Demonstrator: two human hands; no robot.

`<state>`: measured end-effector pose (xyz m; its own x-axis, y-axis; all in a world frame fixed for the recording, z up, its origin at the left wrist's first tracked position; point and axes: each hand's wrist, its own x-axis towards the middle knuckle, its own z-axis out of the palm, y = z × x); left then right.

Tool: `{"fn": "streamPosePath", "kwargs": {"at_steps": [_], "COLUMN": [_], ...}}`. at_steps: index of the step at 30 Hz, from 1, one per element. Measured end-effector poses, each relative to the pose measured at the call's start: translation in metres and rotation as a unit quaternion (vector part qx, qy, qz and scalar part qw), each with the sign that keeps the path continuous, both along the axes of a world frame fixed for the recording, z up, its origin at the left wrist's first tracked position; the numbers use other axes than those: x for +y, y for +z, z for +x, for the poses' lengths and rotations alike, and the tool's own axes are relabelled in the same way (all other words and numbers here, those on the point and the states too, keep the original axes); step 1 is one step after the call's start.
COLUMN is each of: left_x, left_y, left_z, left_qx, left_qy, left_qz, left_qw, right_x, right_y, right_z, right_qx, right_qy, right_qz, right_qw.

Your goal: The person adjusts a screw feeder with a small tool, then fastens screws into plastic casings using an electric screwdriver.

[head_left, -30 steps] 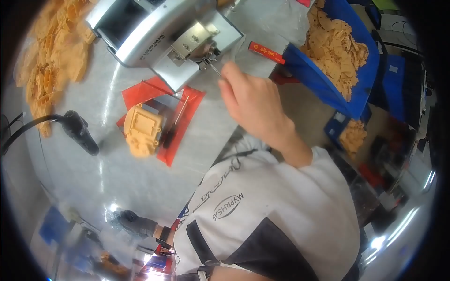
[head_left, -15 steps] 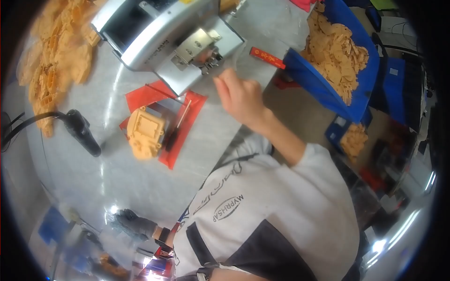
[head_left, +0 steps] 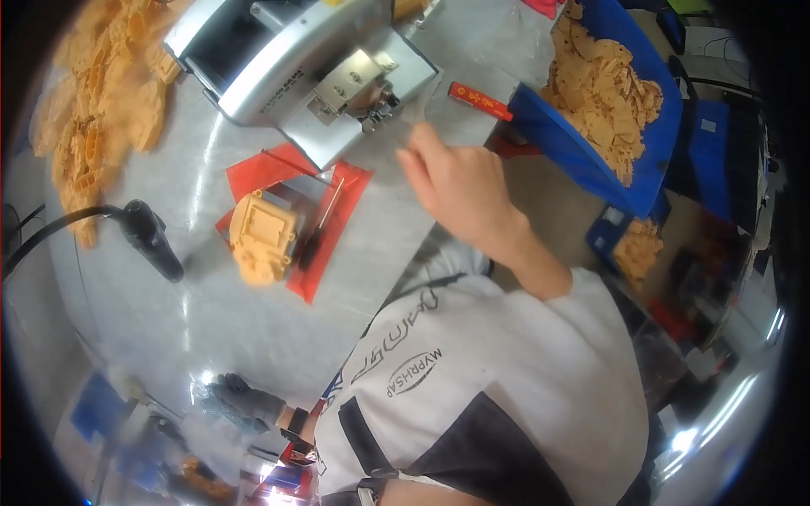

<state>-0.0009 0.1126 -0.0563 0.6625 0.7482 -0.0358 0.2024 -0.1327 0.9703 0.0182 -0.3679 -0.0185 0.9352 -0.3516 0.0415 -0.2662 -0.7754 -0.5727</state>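
My right hand [head_left: 462, 187] is bare, with its fingers curled and the thumb against the index finger. It hovers just below the small metal fittings at the front of a silver benchtop machine [head_left: 295, 80], apart from them. Whatever lies between the fingertips is too small to make out. Left of the hand, an orange plastic housing [head_left: 264, 234] rests on red strips [head_left: 316, 274] on the grey table [head_left: 337, 278]. A dark-handled screwdriver [head_left: 312, 247] lies beside the housing. My left hand is out of frame; only a forearm with a watch [head_left: 369, 492] shows at the bottom edge.
Orange plastic parts [head_left: 110, 110] are heaped at the upper left. A blue bin [head_left: 582, 152] holds more at the right. A black cylindrical tool [head_left: 150, 240] on a cable and a red box [head_left: 479, 101] lie nearby. A dark-gloved hand [head_left: 240, 402], apparently another person's, is at lower left.
My right hand has drawn back a little from the machine, down and to the right, still with fingers curled. The housing and red strips stay in place.
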Motion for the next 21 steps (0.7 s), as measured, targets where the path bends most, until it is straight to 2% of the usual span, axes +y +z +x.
{"fn": "streamPosePath", "kwargs": {"at_steps": [3, 5, 8, 10, 14, 16, 19, 21], "left_x": [-0.003, -0.005, -0.015, -0.028, -0.029, -0.028, -0.021, -0.026], "left_y": [0.000, -0.001, 0.002, 0.008, 0.004, 0.002, -0.005, -0.004], "left_z": [0.001, 0.001, 0.001, 0.002, 0.000, -0.001, -0.003, -0.004], "left_qx": [0.011, 0.016, 0.027, -0.004, -0.024, -0.031, -0.034, -0.048], "left_qy": [0.015, 0.026, 0.018, 0.011, 0.033, 0.029, 0.028, 0.039], "left_qz": [0.002, 0.000, 0.008, 0.044, 0.022, 0.036, 0.036, 0.011], "left_qw": [1.000, 1.000, 0.999, 0.999, 0.999, 0.998, 0.998, 0.998], "right_x": [-0.002, 0.000, 0.007, 0.005, -0.010, -0.006, 0.009, 0.018], "right_y": [0.013, 0.016, 0.000, -0.010, -0.041, -0.036, -0.031, -0.018], "right_z": [-0.014, -0.021, -0.023, -0.021, -0.009, -0.005, -0.007, -0.008], "right_qx": [0.027, 0.052, 0.082, 0.074, 0.025, 0.027, -0.034, -0.053], "right_qy": [0.013, 0.035, 0.048, 0.014, -0.083, -0.077, -0.059, -0.046], "right_qz": [-0.020, 0.028, 0.015, 0.012, 0.017, 0.037, 0.102, 0.077], "right_qw": [0.999, 0.998, 0.995, 0.997, 0.996, 0.996, 0.992, 0.995]}}
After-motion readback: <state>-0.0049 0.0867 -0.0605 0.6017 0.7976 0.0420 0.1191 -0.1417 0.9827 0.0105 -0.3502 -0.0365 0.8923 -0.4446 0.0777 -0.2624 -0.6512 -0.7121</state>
